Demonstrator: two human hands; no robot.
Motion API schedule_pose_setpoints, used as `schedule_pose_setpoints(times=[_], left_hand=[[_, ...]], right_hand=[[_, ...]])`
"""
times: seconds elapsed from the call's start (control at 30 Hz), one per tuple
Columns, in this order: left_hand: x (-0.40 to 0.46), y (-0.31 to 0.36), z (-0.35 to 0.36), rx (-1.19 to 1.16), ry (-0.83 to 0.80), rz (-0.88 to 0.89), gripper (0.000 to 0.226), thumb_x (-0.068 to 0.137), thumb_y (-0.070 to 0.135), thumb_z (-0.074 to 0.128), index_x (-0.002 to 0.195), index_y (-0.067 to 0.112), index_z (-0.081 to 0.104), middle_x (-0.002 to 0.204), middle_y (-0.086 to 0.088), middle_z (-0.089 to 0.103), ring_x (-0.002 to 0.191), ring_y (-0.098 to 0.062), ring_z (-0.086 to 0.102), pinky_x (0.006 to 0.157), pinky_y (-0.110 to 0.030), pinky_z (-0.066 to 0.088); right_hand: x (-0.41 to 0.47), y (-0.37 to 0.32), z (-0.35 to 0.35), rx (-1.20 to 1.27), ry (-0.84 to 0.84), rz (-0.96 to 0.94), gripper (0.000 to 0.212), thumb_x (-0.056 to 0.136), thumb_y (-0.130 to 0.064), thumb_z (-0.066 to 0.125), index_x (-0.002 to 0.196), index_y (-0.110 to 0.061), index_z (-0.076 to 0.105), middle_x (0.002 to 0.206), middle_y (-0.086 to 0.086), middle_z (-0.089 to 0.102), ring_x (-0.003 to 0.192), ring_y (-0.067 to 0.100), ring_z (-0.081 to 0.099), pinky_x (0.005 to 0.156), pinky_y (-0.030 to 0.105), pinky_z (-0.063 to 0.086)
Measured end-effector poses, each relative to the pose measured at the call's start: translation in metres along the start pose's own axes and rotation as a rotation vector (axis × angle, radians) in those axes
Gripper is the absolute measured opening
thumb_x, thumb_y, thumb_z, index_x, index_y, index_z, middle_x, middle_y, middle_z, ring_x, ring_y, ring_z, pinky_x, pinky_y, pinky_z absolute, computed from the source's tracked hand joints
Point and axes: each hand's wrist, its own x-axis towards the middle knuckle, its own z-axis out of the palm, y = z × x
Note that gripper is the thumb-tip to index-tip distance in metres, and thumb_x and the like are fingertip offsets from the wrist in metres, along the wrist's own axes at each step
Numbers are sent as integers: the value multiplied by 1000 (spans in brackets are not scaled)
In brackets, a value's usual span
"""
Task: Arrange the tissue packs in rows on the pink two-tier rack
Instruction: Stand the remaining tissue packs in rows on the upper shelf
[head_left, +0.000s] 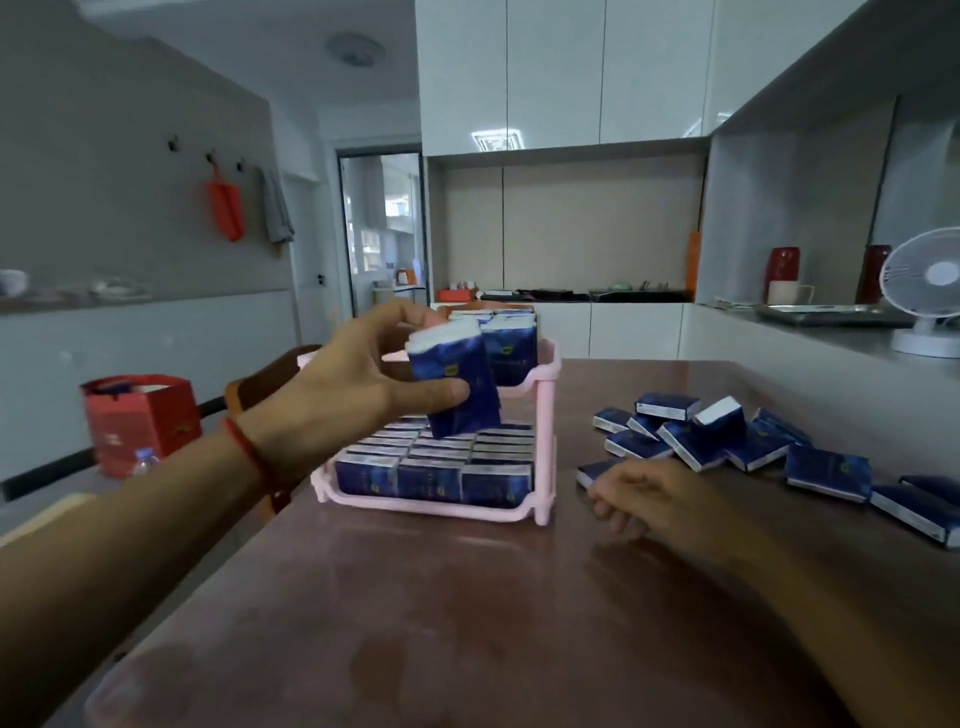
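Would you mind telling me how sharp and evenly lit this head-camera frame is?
Head view: wide-angle distortion bends the cabinets and counter lines toward the edges; the left hand and its tissue pack are slightly motion-blurred, as is the red box; a ceiling light glares off the upper cabinet; the table shows soft reflections and shadow under the right hand.

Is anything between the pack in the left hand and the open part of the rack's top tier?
Nothing visible blocks it. The left hand holds the dark blue tissue pack at the pink plastic two-tier rack's top tier, left of the packs already standing there.
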Motion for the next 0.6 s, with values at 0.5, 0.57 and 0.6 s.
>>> schedule_pose_setpoints(times=[0.5, 0.57, 0.6], left_hand=[[112, -32, -21, 259, -83, -171, 51, 79, -8, 74, 123, 6, 52, 117, -9, 59, 101, -25, 64, 74, -32, 63], [117, -35, -17, 258, -86, -177, 51, 80, -8, 73, 124, 5, 51, 112, -4, 57, 96, -21, 63, 66, -26, 62], [119, -37, -15, 263, -87, -179, 51, 80, -8, 73, 124, 6, 51, 111, -3, 56, 95, -20, 63, 65, -26, 62]], right_hand=[[1, -8, 14, -23, 72, -17, 32, 104, -30, 43, 93, -25, 72, 83, -3, 72, 70, 8, 67, 67, 24, 56], [0, -11, 14, -40, 65, -18, 32, 104, -29, 43, 94, -24, 72, 82, -4, 71, 69, 5, 66, 65, 21, 55], [0, -13, 14, -48, 59, -19, 32, 105, -29, 43, 94, -23, 72, 81, -5, 71, 68, 3, 65, 65, 18, 53]])
